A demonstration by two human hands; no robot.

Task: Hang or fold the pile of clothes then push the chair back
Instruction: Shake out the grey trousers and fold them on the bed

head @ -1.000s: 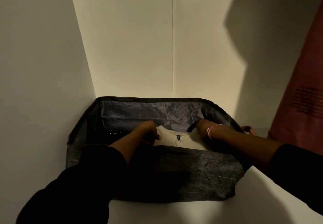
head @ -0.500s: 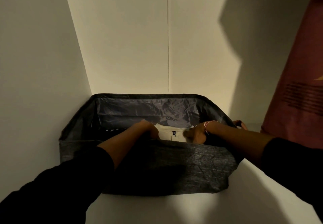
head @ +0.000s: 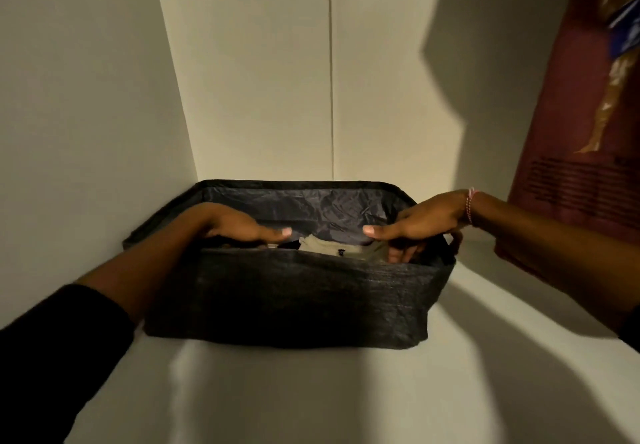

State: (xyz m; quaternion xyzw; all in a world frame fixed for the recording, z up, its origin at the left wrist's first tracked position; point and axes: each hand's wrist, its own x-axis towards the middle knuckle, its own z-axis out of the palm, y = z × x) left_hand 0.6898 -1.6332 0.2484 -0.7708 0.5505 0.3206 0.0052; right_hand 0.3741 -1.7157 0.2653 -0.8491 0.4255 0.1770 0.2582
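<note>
Fabric bin [head: 298,298], dark grey w/ shiny lining, sits on a white shelf [head: 311,391] inside a closet, pushed toward the back-left corner. We see a folded pale garment [head: 332,248] lying low in the bin, only its top edge and a small dark neck label showing above the near wall; a darker item lies just to its left, too dim to identify.

Left hand [head: 235,223] is over the bin's left side, palm down, fingers [head: 277,232] straight and together, pointing right across the opening; we cannot tell if it touches the rim or hovers just above. Right hand [head: 426,218] reaches in from the right, index finger stretched out toward the left, other fingers hanging loosely curled down inside the bin near the garment; no grip visible on anything. Thin pink-white bracelet [head: 470,206] on the right wrist. Both forearms bare, dark sleeves [head: 59,357] pushed up.

Maroon hanging garment [head: 581,132] w/ printed text at right edge, beside the shelf. Lighting dim, hard arm shadows on shelf and walls.
</note>
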